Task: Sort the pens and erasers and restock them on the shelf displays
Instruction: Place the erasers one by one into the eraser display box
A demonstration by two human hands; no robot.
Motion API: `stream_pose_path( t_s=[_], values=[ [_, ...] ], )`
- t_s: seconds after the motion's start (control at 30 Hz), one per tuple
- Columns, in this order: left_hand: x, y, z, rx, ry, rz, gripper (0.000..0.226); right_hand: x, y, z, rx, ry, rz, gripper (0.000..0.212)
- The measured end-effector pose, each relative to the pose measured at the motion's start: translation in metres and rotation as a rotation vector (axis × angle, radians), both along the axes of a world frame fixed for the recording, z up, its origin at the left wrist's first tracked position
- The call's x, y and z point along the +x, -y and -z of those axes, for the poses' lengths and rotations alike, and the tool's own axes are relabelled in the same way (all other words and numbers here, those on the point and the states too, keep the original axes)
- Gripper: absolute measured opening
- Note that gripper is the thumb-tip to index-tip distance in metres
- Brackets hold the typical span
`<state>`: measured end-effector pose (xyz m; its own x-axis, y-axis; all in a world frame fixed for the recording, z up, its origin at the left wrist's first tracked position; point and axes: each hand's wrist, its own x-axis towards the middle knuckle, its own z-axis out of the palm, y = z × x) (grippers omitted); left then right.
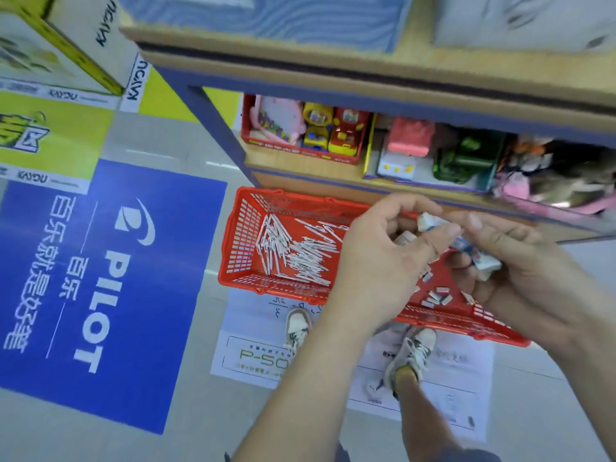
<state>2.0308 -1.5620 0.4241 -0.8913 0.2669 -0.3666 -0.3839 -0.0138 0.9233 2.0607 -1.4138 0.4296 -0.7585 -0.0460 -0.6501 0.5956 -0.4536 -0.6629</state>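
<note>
A red plastic basket (pixel 246 228) stands on the floor below me. Several white pens (pixel 300 255) lie heaped in its left half. Several small white erasers (pixel 438 296) lie loose in its right half. Both hands are raised over the basket's right side. My left hand (pixel 376 258) holds a few erasers, one white eraser (pixel 430 222) pinched at its fingertips. My right hand (pixel 520 261) cups more white and blue erasers (pixel 483 258) in curled fingers. The two hands almost touch at the fingertips.
A wooden shelf unit (pixel 300 166) with blue edges stands just beyond the basket, its low shelf filled with boxed toys (pixel 320 131). Cardboard cartons (pixel 66 41) stand at the top left. My feet (pixel 413 355) stand on white floor stickers by a blue Pilot floor sticker (pixel 110 295).
</note>
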Motion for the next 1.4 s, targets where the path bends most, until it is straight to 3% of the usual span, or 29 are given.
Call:
stream_pose_path(
  t_s=[0.07,0.2,0.4,0.7,0.87,1.0,1.17,1.3,1.4],
  values=[
    [0.005,-0.030,-0.020,-0.002,-0.010,-0.017,0.016,0.003,-0.027,-0.014,-0.036,-0.051,0.026,0.063],
    [0.020,-0.088,-0.052,0.042,0.042,-0.021,0.011,0.006,-0.086,-0.051,0.059,-0.067,-0.007,0.038],
    [0.019,-0.152,-0.082,-0.038,0.038,-0.088,0.011,0.000,-0.152,-0.084,0.255,-0.101,-0.076,0.056],
    [-0.029,-0.192,-0.096,-0.048,-0.070,0.027,0.010,-0.019,-0.191,-0.095,0.317,-0.209,0.088,0.041],
    [-0.058,-0.212,-0.086,-0.114,-0.091,0.014,0.017,-0.039,-0.217,-0.084,0.743,-0.216,0.137,0.014],
    [-0.073,-0.220,-0.078,-0.148,-0.059,-0.025,0.014,-0.062,-0.235,-0.060,1.326,-0.129,-0.079,0.031],
    [-0.079,-0.230,-0.065,-0.099,-0.059,-0.001,0.011,-0.064,-0.240,-0.040,1.509,-0.144,-0.183,0.020],
    [-0.085,-0.239,-0.052,-0.032,-0.125,0.003,0.010,-0.052,-0.236,-0.043,1.536,-0.225,-0.249,0.017],
    [-0.086,-0.245,-0.043,-0.049,-0.172,0.014,0.011,-0.045,-0.234,-0.047,1.479,-0.238,-0.236,0.025]
  ],
)
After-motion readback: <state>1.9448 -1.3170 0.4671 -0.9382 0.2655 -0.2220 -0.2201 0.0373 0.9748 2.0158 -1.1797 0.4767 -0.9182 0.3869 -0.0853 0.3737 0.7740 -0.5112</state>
